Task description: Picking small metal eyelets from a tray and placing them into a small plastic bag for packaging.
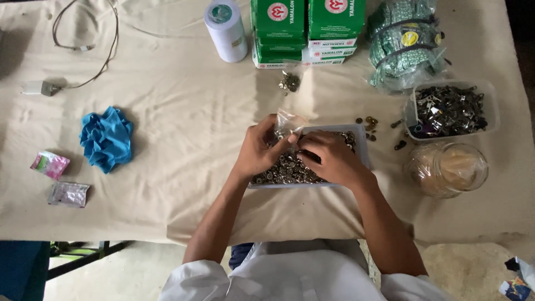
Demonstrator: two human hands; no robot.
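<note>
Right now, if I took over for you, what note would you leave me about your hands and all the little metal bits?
Left hand: pinching a small clear bag over the tray.
Right hand: down in the tray, fingers among the small round metal pieces.
Done: the bag is held at the tray; how full it is cannot be seen.
Left: the tray holds many loose pieces; a few lie on the cloth nearby.

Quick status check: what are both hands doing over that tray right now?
Left hand pinching a small clear bag. Right hand down among the metal rings in the grey tray. Nothing blocking either hand.
</note>
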